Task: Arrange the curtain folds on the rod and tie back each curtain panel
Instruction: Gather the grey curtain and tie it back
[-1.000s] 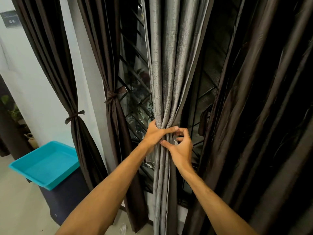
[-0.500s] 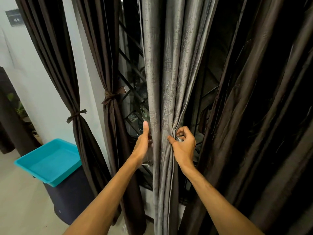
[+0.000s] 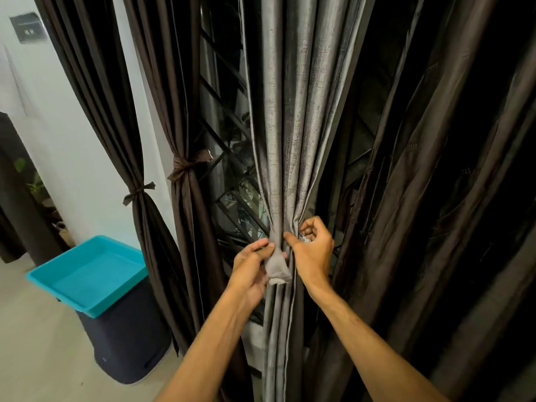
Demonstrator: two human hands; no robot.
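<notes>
A: Where is the silvery-grey textured curtain panel (image 3: 290,126), and how does it run?

B: It hangs mid-view, in front of the dark window grille (image 3: 232,169). Its long axis is vertical. The folds fan out upward toward a rod that's out of view, narrow to a waist at the hands, then drop straight down.

A: Why cinched there?

B: A grey fabric tie-back strip (image 3: 278,266) sits at that waist. The left hand (image 3: 252,268) pinches its flat loose end between thumb and fingers (image 3: 262,245), and the end points downward in front of the bundle. The right hand (image 3: 314,250), just beside the bundle on the far side, has its thumb against the folds and its fingers curled round a pale scrap. I judge that to be the strip's other end, but it's partly hidden.

A: So both ends are held to keep the bundle tight for knotting?

B: That's my reading. No knot shows yet.

A: And around it?

B: To the left, a dark brown satin curtain panel (image 3: 185,198) is cinched with a brown bow (image 3: 188,165). A loose brown drape (image 3: 420,198) hangs untied on the right. A teal plastic tray (image 3: 87,274) rests on a dark round bin (image 3: 124,338).
</notes>
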